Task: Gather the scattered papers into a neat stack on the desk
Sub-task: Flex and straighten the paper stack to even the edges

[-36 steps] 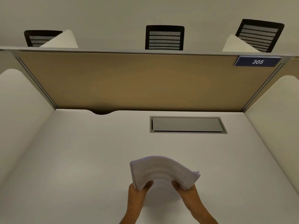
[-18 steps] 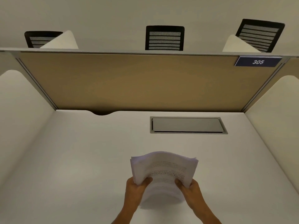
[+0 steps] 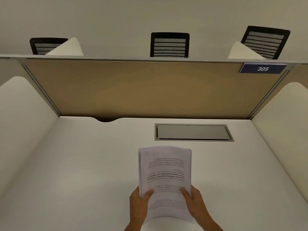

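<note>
A stack of printed white papers (image 3: 165, 170) is held upright over the near middle of the white desk (image 3: 75, 172), its printed text upside down to me. My left hand (image 3: 139, 204) grips the stack's lower left edge, thumb on the front sheet. My right hand (image 3: 195, 203) grips the lower right edge in the same way. The sheets look roughly aligned, with the top edge slightly curled. Whether the bottom edge touches the desk is not visible.
A grey cable hatch (image 3: 194, 132) is set into the desk behind the papers. A tan partition (image 3: 141, 89) with a "305" plate (image 3: 263, 68) closes the back. White side dividers (image 3: 21, 122) flank the desk. Black chair backs (image 3: 169, 45) show beyond.
The papers went from bent and fanned, tilted to the right, to standing upright and squared. Both hands shifted slightly outward to the stack's lower side edges.
</note>
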Available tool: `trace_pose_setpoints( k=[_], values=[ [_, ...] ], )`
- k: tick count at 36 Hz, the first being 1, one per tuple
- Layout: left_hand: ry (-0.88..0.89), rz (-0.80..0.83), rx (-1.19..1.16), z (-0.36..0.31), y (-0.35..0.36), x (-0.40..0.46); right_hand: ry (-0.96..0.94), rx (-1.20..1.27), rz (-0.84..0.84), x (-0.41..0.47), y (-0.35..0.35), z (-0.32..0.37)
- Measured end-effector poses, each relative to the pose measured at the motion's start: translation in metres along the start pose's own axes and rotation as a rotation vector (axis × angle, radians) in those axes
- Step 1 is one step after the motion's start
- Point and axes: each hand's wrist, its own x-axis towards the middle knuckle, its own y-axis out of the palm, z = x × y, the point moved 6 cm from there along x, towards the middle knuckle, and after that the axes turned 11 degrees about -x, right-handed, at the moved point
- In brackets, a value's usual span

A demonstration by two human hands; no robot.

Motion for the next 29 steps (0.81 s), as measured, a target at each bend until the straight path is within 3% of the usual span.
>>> trace_pose_setpoints(
  k=[6, 8, 10, 13, 17, 20, 24, 29],
  values=[
    [0.005, 0.017, 0.055, -0.019, -0.021, 0.018, -0.084, -0.211, 0.104, 0.011, -0.018, 0.029],
    [0.118, -0.120, 0.188, -0.043, -0.037, 0.027, -0.158, -0.319, 0.134, 0.012, -0.028, 0.049],
    [0.341, -0.203, 0.465, -0.082, -0.048, 0.030, -0.206, -0.452, 0.184, 0.010, -0.036, 0.070],
    [0.501, 0.079, 0.581, -0.129, -0.036, 0.035, -0.263, -0.663, 0.253, 0.007, -0.042, 0.098],
    [0.360, 0.464, 0.501, -0.157, -0.017, 0.034, -0.368, -0.935, 0.331, 0.000, -0.039, 0.130],
    [0.269, 0.619, 0.389, -0.159, -0.009, 0.026, -0.467, -1.110, 0.325, -0.004, -0.031, 0.146],
    [0.186, 0.482, 0.218, -0.142, -0.017, 0.020, -0.528, -1.139, 0.282, -0.006, -0.029, 0.155],
    [0.066, 0.258, 0.052, -0.113, -0.041, 0.014, -0.402, -0.930, 0.253, 0.001, -0.054, 0.139]
  ],
)
